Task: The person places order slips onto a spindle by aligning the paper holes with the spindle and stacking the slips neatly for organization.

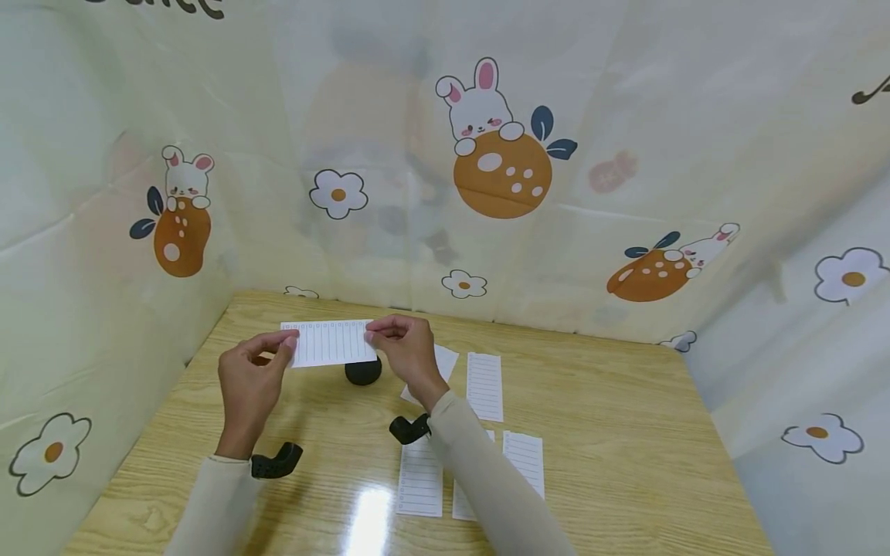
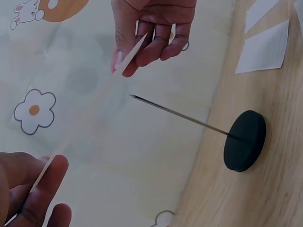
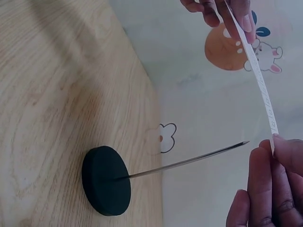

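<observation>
A lined white paper slip (image 1: 330,344) is stretched flat between both hands in the head view. My left hand (image 1: 252,378) pinches its left end between thumb and fingers. At the other end, my right hand (image 1: 412,351) pinches the slip the same way. Below the paper stands a bill spike with a round black base (image 1: 363,372), partly covered by the slip in the head view. Both wrist views show its thin metal spike (image 2: 180,116) pointing up, its tip (image 3: 245,142) bare and apart from the paper.
Several more lined slips lie on the wooden table (image 1: 612,432), among them one slip (image 1: 484,386) behind the right forearm and another slip (image 1: 420,483) nearer the front. The right arm hides parts of some. A patterned curtain (image 1: 389,255) hangs behind the table.
</observation>
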Motion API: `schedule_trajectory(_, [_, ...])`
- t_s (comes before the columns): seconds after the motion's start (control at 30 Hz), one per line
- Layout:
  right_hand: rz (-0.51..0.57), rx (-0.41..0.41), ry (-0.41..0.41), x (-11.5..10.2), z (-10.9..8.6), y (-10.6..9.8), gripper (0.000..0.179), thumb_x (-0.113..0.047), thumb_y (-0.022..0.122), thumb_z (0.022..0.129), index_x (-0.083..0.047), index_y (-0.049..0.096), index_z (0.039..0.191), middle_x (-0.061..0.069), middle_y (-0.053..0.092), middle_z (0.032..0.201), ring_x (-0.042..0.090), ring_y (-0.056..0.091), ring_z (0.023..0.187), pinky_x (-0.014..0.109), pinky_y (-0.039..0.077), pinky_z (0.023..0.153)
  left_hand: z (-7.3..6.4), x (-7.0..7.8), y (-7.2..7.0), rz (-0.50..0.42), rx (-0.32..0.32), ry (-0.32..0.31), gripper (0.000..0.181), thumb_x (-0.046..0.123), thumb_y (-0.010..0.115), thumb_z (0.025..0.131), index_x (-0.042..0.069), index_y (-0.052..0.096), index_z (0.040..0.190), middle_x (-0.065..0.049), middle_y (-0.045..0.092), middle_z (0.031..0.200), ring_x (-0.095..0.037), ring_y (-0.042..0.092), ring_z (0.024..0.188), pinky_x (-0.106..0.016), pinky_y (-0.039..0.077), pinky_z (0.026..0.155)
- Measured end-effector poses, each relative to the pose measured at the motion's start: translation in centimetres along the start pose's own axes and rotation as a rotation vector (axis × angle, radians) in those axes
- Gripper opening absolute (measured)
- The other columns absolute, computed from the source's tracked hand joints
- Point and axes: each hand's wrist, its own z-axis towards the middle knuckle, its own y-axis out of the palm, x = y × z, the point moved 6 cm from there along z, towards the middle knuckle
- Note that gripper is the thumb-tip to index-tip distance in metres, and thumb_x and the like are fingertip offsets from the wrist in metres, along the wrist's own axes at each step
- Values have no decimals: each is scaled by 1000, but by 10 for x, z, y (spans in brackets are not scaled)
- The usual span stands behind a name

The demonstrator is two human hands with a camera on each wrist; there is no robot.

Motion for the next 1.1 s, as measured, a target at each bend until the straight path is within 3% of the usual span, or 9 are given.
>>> schedule_trajectory(0.1, [-1,0,10,1,3,0,9,-8,83,91,-8,82,99,10,80,97,11,73,85,35,62,86,3,-1,2,0,-9,-14,18,21,74,101,10,84,111,-12,78,112,-19,62,83,-22,48,62])
schedule_trajectory(0.17, [-2,-2,15,3,5,0,9,-7,83,91,-7,82,100,11,81,98,11,74,84,28,61,80,5,-2,3,-1,-14,-23,19,21,74,101,9,84,111,-13,78,111,-18,62,83,-22,48,60])
schedule_trajectory(0.33, [0,1,34,8,9,1,9,-7,83,90,-7,82,99,8,81,94,11,74,83,24,59,76,8,-7,5,5,-23,-51,19,21,74,101,10,84,112,-14,79,112,-13,61,84,-22,47,61])
schedule_trajectory(0.77, [-29,24,56,14,14,1,7,-8,83,89,-10,82,95,3,80,89,12,73,79,25,57,71,13,-19,10,-38,-42,-101,18,23,76,100,10,84,109,-4,77,99,-8,62,83,-21,43,56])
schedule_trajectory(1.1, [-37,26,72,18,16,2,6,-8,83,90,-10,82,95,2,80,87,12,73,79,26,57,71,15,-25,13,-46,-44,-127,17,22,76,100,10,84,109,-1,77,98,-8,61,84,-21,42,56])
